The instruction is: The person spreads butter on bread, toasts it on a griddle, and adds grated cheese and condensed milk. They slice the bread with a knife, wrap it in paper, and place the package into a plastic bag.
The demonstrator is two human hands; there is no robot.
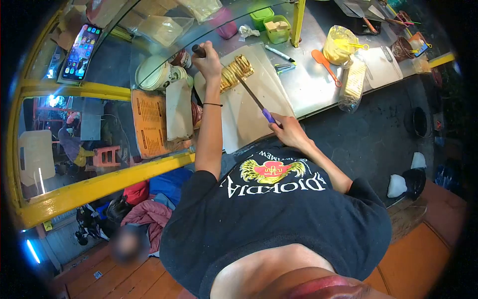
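Note:
A browned, toasted loaf of bread (236, 73), scored across into strips, rests on pale paper (254, 117) on the counter. My right hand (290, 131) is closed round the purple handle of a knife (256, 102). Its long blade slants up to the left, with the tip at the bread. Just left of the bread, my left hand (208, 62) makes a fist round a dark-handled tool (198, 50); the tool's far end is hidden.
Right of the paper are an orange spatula (326, 66), a yellow tub of spread (341, 45) and a bagged loaf (353, 82). White tubs (158, 74) and an orange menu (148, 122) stand left. A yellow frame (114, 177) borders the stall; a phone (82, 52) leans there. A person sits below.

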